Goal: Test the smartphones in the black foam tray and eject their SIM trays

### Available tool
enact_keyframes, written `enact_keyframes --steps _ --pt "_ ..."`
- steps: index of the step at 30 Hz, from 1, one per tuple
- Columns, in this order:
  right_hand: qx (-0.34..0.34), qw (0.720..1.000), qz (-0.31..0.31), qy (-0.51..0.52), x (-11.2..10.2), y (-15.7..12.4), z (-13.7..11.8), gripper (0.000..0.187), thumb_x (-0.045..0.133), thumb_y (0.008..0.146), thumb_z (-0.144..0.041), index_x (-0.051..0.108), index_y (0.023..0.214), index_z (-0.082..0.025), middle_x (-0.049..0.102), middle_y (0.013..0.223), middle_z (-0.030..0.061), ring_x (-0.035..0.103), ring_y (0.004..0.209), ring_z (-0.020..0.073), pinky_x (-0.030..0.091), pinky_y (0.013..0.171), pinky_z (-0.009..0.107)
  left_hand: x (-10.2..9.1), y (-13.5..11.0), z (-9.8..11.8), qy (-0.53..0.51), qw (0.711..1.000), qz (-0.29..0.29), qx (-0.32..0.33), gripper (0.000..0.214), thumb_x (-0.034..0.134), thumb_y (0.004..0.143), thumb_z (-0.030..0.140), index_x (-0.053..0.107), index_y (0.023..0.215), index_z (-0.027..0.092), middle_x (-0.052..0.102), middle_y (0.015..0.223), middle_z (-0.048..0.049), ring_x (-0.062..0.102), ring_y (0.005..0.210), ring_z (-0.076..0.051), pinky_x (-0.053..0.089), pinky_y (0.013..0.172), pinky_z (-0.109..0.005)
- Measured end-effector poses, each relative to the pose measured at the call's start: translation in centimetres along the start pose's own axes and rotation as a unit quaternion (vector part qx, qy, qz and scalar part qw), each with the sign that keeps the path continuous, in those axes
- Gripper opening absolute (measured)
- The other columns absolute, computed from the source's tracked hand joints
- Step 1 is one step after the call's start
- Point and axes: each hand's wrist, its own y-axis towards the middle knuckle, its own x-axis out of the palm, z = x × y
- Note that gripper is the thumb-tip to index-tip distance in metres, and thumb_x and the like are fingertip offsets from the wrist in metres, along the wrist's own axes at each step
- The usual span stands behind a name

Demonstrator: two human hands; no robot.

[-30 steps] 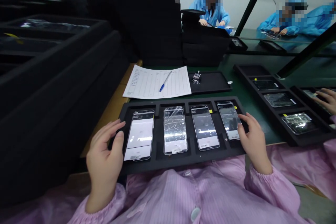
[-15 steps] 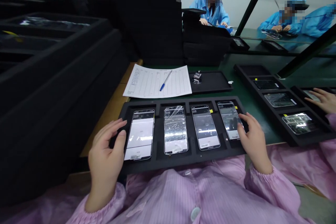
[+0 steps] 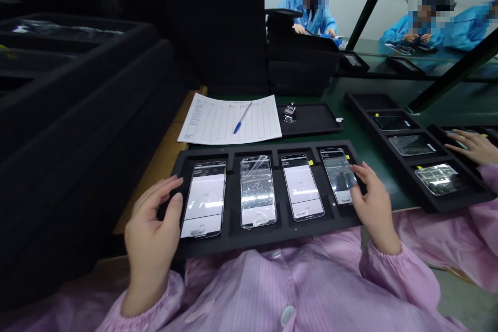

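In front of me lies a black foam tray [image 3: 249, 243] with several smartphones in its slots. At its left end my left hand [image 3: 152, 228] is open, thumb apart from the fingers, beside the leftmost phone [image 3: 206, 194], whose screen is mostly white. A phone with wrinkled clear film [image 3: 258, 192] sits to the right of that one. The third phone [image 3: 302, 187] shows a lit white screen and has a yellow tab. Fingers apart, my right hand [image 3: 371, 199] is at the right edge of the rightmost phone [image 3: 335, 174]; whether the fingertips touch it I cannot tell.
A printed form [image 3: 218, 122] with a blue pen [image 3: 243, 118] on it lies behind the tray. A metal counter [image 3: 289, 112] stands on a black lid [image 3: 317, 119]. Black trays [image 3: 143, 72] are piled at left. At right, a co-worker's hand [image 3: 472, 146] reaches over another phone tray [image 3: 431, 196].
The third phone's screen has turned from grey to white. My hands keep nearly the same pose over the tray. The whole view has shifted slightly; the co-worker's hand has moved a little left.
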Motion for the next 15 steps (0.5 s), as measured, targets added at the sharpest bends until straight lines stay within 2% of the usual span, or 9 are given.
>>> enact_keyframes --steps 5,11,15 --pt "-0.004 1.000 0.007 -0.002 -0.11 -0.04 -0.22 0.035 0.045 0.088 -0.024 0.061 0.119 -0.019 0.070 0.121 0.0124 0.051 0.134 0.0315 0.041 0.109 0.058 -0.11 -0.15 0.13 -0.007 1.000 -0.002 -0.009 0.029 0.059 0.090 0.033 0.073 0.111 0.018 0.069 0.127 -0.0108 0.063 0.123 -0.026 0.047 0.110 -0.044" --pt "-0.063 0.997 -0.041 -0.034 0.04 0.05 0.32 0.033 0.043 0.090 -0.024 0.060 0.118 -0.021 0.068 0.123 0.0104 0.050 0.135 0.0310 0.034 0.113 0.060 -0.15 -0.19 0.00 -0.010 1.000 -0.007 -0.005 0.029 0.058 0.091 0.033 0.071 0.112 0.018 0.069 0.127 -0.0107 0.062 0.124 -0.024 0.048 0.108 -0.041" --pt "-0.080 0.995 -0.022 -0.049 0.06 -0.14 -0.28 0.032 0.042 0.093 -0.028 0.060 0.118 -0.020 0.069 0.120 0.0118 0.052 0.133 0.0324 0.033 0.114 0.062 -0.27 -0.22 0.63 0.026 0.999 0.000 0.022 0.027 0.054 0.093 0.035 0.071 0.110 0.021 0.070 0.123 -0.0089 0.061 0.124 -0.024 0.046 0.110 -0.044"
